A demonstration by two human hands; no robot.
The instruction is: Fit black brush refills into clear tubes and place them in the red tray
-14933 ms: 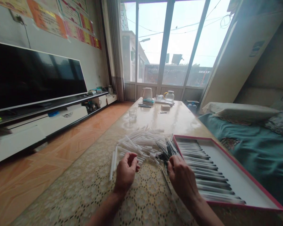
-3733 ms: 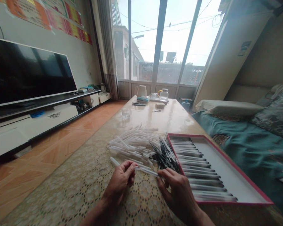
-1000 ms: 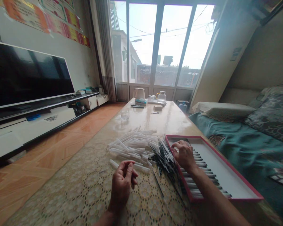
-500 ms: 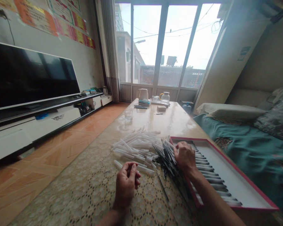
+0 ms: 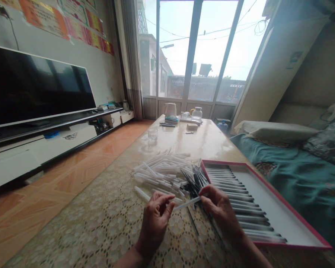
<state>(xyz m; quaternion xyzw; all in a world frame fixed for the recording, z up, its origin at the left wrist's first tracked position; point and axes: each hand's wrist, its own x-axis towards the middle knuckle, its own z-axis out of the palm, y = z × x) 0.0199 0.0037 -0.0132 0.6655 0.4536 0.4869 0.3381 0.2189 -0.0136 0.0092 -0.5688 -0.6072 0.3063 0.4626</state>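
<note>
My right hand (image 5: 219, 208) pinches one end of a translucent white plastic tube (image 5: 188, 203) between thumb and fingers. The tube slants down to the left, its far end close to my left hand (image 5: 158, 214). Thumb and index finger of that hand are apart beside the tube's end; contact is unclear. A loose heap of similar white tubes (image 5: 162, 167) lies beyond my hands. Thin black sticks (image 5: 194, 180) form a pile beside it, partly behind my right hand. In a shallow red-rimmed box (image 5: 270, 186), dark-ended tubes (image 5: 240, 201) lie in a row.
A patterned cover lies on the long table (image 5: 100, 219). Farther back stand a drinking glass (image 5: 152, 134), a pale jug (image 5: 170, 110), a glass pitcher (image 5: 197, 113) and a small box (image 5: 191, 127). A sofa with a green cover (image 5: 257, 152) is at the right.
My right hand has come back from the box's near-left edge toward my left hand, now with a white tube. My left hand has moved slightly right, and its thumb and index have parted.
</note>
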